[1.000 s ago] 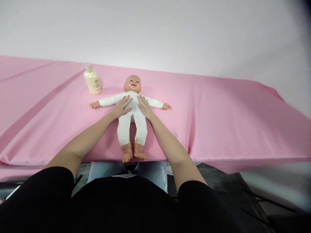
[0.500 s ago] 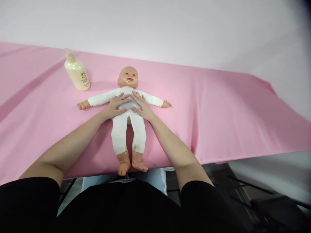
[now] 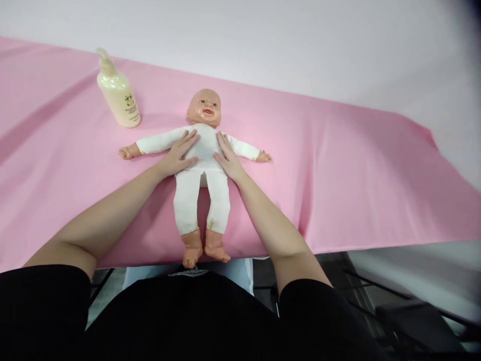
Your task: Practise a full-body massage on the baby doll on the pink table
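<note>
A baby doll (image 3: 206,145) with a white cloth body lies on its back, arms spread and feet toward me. My left hand (image 3: 179,155) rests flat along the left side of its chest, fingers extended and thumb pointing inward. On the opposite side of the chest lies my right hand (image 3: 230,159), also flat with fingers stretched out. Both palms touch the cloth torso, and a strip of white chest shows between them. Neither hand grasps anything.
A pale yellow pump bottle (image 3: 119,98) stands at the back left, beyond the doll's arm. Pink cloth (image 3: 361,185) covers the table, and its front edge runs just under the doll's feet. A white wall (image 3: 285,45) rises behind.
My hands have slid apart, from fingertips nearly meeting mid-chest out to the sides of the doll's torso. The camera view has shifted slightly.
</note>
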Available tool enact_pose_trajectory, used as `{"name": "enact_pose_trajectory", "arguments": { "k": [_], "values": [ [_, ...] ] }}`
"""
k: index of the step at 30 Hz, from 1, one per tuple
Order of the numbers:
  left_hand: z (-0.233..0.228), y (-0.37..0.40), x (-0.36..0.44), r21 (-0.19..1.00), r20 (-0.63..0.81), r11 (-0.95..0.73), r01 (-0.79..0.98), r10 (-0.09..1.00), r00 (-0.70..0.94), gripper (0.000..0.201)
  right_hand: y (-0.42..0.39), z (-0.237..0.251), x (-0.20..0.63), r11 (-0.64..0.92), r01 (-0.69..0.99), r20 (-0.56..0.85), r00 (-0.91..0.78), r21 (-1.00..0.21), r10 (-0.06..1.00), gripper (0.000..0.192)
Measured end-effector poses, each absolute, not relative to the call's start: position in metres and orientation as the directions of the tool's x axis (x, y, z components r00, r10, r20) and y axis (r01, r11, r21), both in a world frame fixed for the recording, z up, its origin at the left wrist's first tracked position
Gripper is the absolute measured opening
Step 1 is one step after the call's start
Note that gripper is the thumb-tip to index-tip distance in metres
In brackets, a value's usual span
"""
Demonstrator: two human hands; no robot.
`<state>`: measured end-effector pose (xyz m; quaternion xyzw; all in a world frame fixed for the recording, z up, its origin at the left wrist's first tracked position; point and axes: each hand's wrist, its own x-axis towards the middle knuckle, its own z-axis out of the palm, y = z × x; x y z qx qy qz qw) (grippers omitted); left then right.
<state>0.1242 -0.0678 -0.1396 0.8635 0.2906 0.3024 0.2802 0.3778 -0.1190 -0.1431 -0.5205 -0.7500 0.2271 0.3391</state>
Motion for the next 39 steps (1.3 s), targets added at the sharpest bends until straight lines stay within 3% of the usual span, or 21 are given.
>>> {"name": "enact_pose_trajectory", "arguments": {
  "k": [4, 8, 16, 21, 31, 39],
  "values": [
    [-0.129, -0.074, 0.122, 0.629, 0.346, -0.717, 0.300, 0.604, 0.718, 0.104, -0.127, -0.129, 0.375, 0.471, 0.650, 0.282, -0.380, -0.596, 0.881, 0.098],
    [-0.123, -0.079, 0.123, 0.632, 0.347, -0.713, 0.303, 0.611, 0.711, 0.106, -0.129, -0.124, 0.371, 0.479, 0.655, 0.267, -0.403, -0.584, 0.876, 0.102],
    [-0.125, -0.079, 0.126, 0.665, 0.366, -0.679, 0.310, 0.659, 0.657, 0.077, -0.131, -0.122, 0.363, 0.396, 0.622, 0.292, -0.268, -0.676, 0.918, 0.063],
    [-0.118, -0.087, 0.127, 0.722, 0.348, -0.633, 0.279, 0.680, 0.645, 0.051, -0.134, -0.122, 0.359, 0.381, 0.597, 0.310, -0.223, -0.706, 0.924, 0.054],
    [-0.117, -0.083, 0.126, 0.791, 0.369, -0.580, 0.196, 0.707, 0.603, 0.033, -0.137, -0.118, 0.365, 0.399, 0.505, 0.300, -0.268, -0.766, 0.916, 0.028],
    [-0.113, -0.084, 0.126, 0.801, 0.392, -0.572, 0.178, 0.725, 0.567, 0.025, -0.142, -0.112, 0.359, 0.402, 0.206, 0.352, -0.243, -0.892, 0.904, 0.051]
  ]
}}
